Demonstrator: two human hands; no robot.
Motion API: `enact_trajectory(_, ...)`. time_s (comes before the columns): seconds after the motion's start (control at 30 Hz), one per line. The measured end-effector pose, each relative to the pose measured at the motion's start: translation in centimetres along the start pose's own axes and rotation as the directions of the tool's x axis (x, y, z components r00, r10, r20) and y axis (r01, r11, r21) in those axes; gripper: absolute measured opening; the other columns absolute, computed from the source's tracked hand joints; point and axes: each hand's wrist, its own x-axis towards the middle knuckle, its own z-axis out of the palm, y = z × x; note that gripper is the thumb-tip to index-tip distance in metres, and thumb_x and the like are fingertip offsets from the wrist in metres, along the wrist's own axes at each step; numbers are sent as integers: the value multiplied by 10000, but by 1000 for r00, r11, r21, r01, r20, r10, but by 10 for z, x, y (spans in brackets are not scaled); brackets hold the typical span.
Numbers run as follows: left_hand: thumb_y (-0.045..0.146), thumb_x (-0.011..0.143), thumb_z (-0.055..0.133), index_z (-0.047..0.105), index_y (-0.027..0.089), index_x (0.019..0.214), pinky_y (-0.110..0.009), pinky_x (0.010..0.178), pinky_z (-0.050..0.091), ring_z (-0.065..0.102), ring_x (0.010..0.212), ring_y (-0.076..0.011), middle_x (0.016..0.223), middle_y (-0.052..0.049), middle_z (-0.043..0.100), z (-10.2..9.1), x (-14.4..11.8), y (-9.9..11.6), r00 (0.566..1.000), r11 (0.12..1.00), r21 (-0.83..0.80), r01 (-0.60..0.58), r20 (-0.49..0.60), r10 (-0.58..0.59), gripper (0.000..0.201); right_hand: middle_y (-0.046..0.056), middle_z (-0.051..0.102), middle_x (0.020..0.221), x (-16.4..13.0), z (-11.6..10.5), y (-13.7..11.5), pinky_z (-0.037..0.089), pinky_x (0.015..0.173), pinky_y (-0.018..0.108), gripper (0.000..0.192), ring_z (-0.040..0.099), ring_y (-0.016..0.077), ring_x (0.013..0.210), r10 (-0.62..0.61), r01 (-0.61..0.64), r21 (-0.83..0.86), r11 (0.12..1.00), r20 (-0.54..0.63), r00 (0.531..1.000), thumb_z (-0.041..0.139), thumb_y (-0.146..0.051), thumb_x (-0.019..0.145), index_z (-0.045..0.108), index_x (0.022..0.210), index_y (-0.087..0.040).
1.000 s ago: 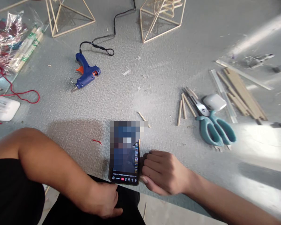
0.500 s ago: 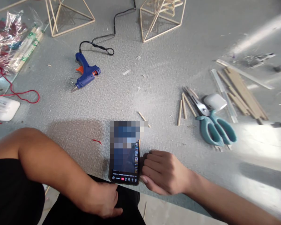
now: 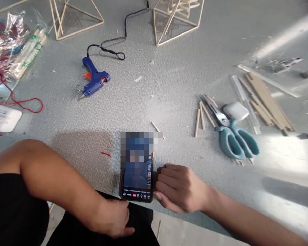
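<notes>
**Two hands rest by the phone**

The right hand [image 3: 181,189] sits curled in a loose fist, its knuckles touching the right side of the phone [image 3: 137,179]. It holds nothing. The left hand [image 3: 113,217] lies on the dark lap just below the phone's bottom edge, fingers pressed together and pointing down, touching only the black cloth. The phone lies flat on the grey floor [image 3: 169,85] between the two hands, screen lit and facing up.

Nothing has moved in the last second. Both hands and the phone sit just where they were, so the person seems to be watching the screen.

A little past the right hand lie short wooden sticks [image 3: 200,118] and teal scissors [image 3: 233,136]. Far in front of the left hand is a blue glue gun [image 3: 94,79]. Beyond it stand stick frames [image 3: 174,24].
</notes>
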Motion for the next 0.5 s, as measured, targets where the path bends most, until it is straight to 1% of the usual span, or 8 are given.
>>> enact_trajectory(0.07, 315, 703, 683, 742, 321, 1174, -443, 704, 396, 610, 727, -277, 1016, -137, 738, 0, 5, 4, 999, 999, -28, -18, -29, 17, 475, -23, 482, 591, 0, 0, 0, 308, 547, 341, 381, 368, 166, 565, -1, 1, -1, 1000, -4, 1000, 421, -210, 1057, 508, 686, -228)
enact_trajectory(0.1, 317, 706, 685, 741, 323, 1181, -446, 709, 397, 611, 732, -279, 1018, -137, 738, 1, 5, 5, 998, 998, -49, -45, -53, 42, 478, -22, 483, 592, 1, 0, 0, 308, 548, 341, 381, 369, 167, 566, -1, 1, -1, 1000, -3, 1000, 421, -208, 1056, 508, 687, -228)
enact_trajectory(0.17, 333, 713, 694, 736, 341, 1199, -450, 720, 395, 601, 725, -272, 1002, -123, 735, 5, 0, 9, 984, 984, -104, -143, -117, 131, 488, -24, 482, 597, 0, 0, 0, 305, 555, 341, 373, 372, 165, 567, -5, 5, -1, 1000, 5, 1000, 428, -208, 1054, 506, 690, -228)
enact_trajectory(0.2, 348, 715, 703, 733, 358, 1214, -451, 728, 396, 591, 716, -264, 984, -110, 733, 8, -5, 10, 969, 967, -134, -216, -154, 195, 499, -26, 481, 600, 0, 0, 0, 303, 561, 339, 367, 374, 162, 567, -8, 8, -2, 1000, 9, 1000, 435, -209, 1053, 504, 692, -228)
enact_trajectory(0.27, 393, 714, 737, 716, 404, 1266, -454, 745, 401, 571, 700, -247, 939, -76, 723, 15, -14, 12, 918, 908, -189, -373, -219, 332, 553, -30, 478, 605, 0, 0, 1, 297, 571, 337, 358, 379, 156, 566, -12, 12, -5, 1000, 12, 1000, 452, -213, 1049, 497, 694, -228)
enact_trajectory(0.33, 446, 702, 779, 686, 432, 1336, -454, 753, 411, 558, 692, -235, 895, -50, 709, 22, -22, 13, 878, 856, -224, -465, -238, 415, 641, -31, 477, 604, 0, 0, 1, 294, 573, 337, 355, 380, 155, 565, -13, 13, -5, 1000, 11, 1000, 456, -213, 1047, 495, 695, -228)
enact_trajectory(0.4, 468, 704, 789, 663, 428, 1378, -455, 750, 415, 553, 686, -235, 872, -46, 701, 26, -25, 15, 868, 839, -241, -487, -239, 435, 686, -28, 480, 599, 0, 0, 1, 293, 566, 340, 362, 376, 159, 564, -10, 10, -2, 1000, 9, 1000, 444, -210, 1049, 496, 692, -229)
enact_trajectory(0.5, 457, 724, 767, 658, 418, 1384, -466, 755, 413, 557, 689, -248, 881, -60, 700, 30, -25, 19, 875, 848, -239, -473, -237, 421, 670, -24, 482, 595, 0, 0, 0, 295, 557, 345, 372, 373, 165, 564, -10, 10, 0, 1000, 5, 1000, 430, -210, 1053, 499, 688, -230)
